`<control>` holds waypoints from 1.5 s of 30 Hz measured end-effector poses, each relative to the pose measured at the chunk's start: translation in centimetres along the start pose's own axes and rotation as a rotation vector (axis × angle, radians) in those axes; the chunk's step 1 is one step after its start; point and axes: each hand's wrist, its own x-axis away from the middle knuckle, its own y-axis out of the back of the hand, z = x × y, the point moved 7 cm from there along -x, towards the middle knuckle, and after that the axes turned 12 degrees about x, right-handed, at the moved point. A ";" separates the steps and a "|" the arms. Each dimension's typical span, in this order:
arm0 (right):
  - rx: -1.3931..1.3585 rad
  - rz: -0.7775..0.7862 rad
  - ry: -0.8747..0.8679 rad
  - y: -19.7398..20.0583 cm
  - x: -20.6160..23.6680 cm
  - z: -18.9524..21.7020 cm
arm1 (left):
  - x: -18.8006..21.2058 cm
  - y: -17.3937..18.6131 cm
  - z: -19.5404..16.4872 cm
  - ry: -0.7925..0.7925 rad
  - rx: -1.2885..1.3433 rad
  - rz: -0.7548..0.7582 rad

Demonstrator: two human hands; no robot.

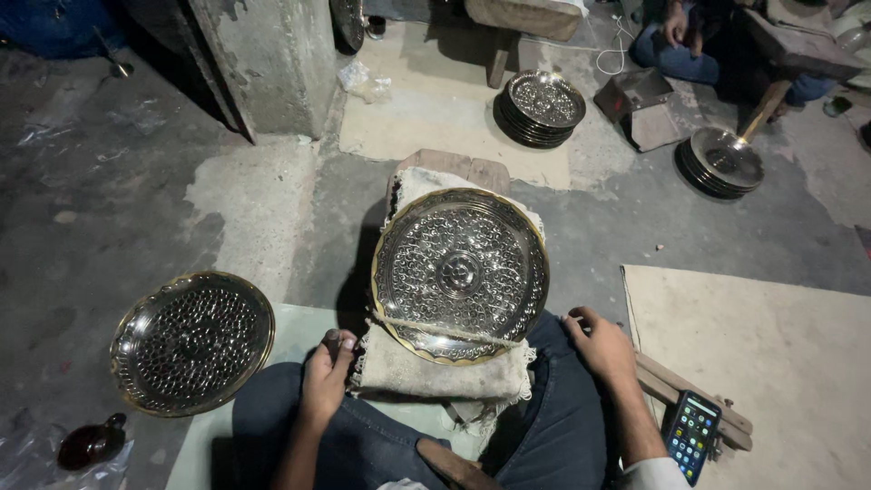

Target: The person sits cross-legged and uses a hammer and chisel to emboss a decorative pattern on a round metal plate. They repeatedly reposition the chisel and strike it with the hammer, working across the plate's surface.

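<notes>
The concrete floor [109,209] takes up most of the view, grey and stained, with a concrete pillar [272,63] at the far left and a pale mat [780,363] spread out on the near right. In the middle sits the big engraved metal plate [460,272] — round, silvery with a gold rim, tilted up toward the camera on a cream cloth pad [435,372] that rests over a wooden block [454,166] and the person's lap. A pale cord [445,331] runs across the plate's near edge.

Off to the near left another round plate [192,342] with a dotted pattern lies on the floor, well apart from the main one. Far side, there's a stack of dark plates [543,107] and, further right, a second stack of plates [719,163] near another person [689,45] sitting at the top right.

The left hand [327,377] sits just beside the left edge of the cloth pad, its grip clenched around a small dark tool [334,343] — can't really tell what kind. The right hand [603,345] rests on the right knee just beside the plate's right rim; fingers are curled in, but I cannot tell whether its grip holds anything.

On the near right, a smartphone [692,434] with a lit screen leans on a wooden plank [699,399]. At the near left corner lies a small dark brown object [89,443].
</notes>
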 end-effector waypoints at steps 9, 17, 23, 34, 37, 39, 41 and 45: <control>-0.009 -0.030 0.010 0.9 0.6 0.8 | -0.3 0.0 -0.7 -0.016 -0.036 -0.004; -0.004 -0.043 0.012 1.3 1.0 1.0 | -0.1 0.2 -0.9 -0.018 -0.053 -0.018; 0.022 -0.063 0.014 1.6 1.4 1.2 | 0.0 0.0 -0.9 -0.004 -0.012 -0.010; -0.283 -0.321 0.168 2.9 1.6 1.1 | 0.0 0.6 -0.5 -0.061 0.241 -0.042; -0.476 -0.281 0.177 3.9 1.6 1.5 | 0.0 0.5 -2.8 -0.161 0.284 -0.034; -0.583 -0.263 0.269 5.1 1.5 2.9 | -0.3 -0.1 -4.7 -0.186 0.213 -0.017; -0.607 -0.240 0.356 6.6 1.1 4.5 | -0.9 -1.0 -6.5 -0.147 0.080 -0.013; -0.560 -0.197 0.414 7.8 1.8 7.6 | -1.9 -2.7 -10.1 -0.137 -0.130 0.017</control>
